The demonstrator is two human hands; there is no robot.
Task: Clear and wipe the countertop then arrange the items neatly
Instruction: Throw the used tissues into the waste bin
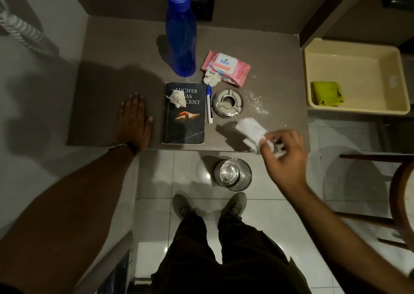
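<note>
On the brown countertop (116, 54) stand a tall blue bottle (180, 36), a pink wipes pack (226, 68), a steel ashtray (227, 102), a blue-and-white marker (209, 105) and a dark book (184, 114). One crumpled tissue (177, 98) lies on the book, another crumpled tissue (212, 78) lies by the wipes pack. White powder (257, 102) is scattered right of the ashtray. My left hand (134, 121) rests flat on the counter, left of the book. My right hand (284, 157) pinches a white paper scrap (252, 131) above the counter's front right edge.
A mesh metal bin (233, 174) stands on the tiled floor just below the counter's front edge, ahead of my shoes. A cream tub (356, 54) with a green cloth (327, 93) sits to the right. A wooden chair (398, 181) is at far right.
</note>
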